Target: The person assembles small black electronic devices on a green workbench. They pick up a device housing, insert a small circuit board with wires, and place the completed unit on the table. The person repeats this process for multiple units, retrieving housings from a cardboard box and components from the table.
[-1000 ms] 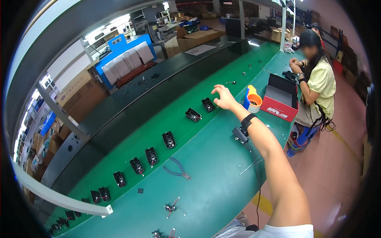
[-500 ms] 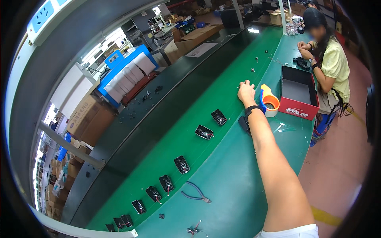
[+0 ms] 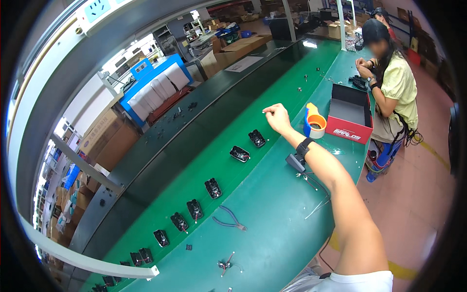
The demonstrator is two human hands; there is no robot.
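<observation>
My right hand [image 3: 277, 118] reaches out over the green belt [image 3: 287, 104], its fingers curled together. Whatever they hold, if anything, is too small to make out. A black strap [image 3: 304, 147] circles that wrist, with a dark block [image 3: 295, 162] and a cable beside it on the table. Nearest the hand on the belt is a black open housing [image 3: 257, 138] with small parts inside. Another open housing [image 3: 240, 154] lies next to it, with a reddish wire at its edge. To the hand's right stands an orange and blue tape dispenser [image 3: 315, 124]. My left hand is out of sight.
More housings [image 3: 212, 188] line the belt toward the lower left. Blue-handled cutters [image 3: 229, 219] and a small wired part [image 3: 224, 265] lie on the table. A red box [image 3: 349, 127] stands at the right; beyond it a co-worker [image 3: 396, 78] sits. A white frame bar [image 3: 97, 265] crosses the lower left.
My right hand has drawn back toward me and left along the belt, its fingers now curled. The view has shifted, bringing the dark block and cable beside my wrist more into sight.
</observation>
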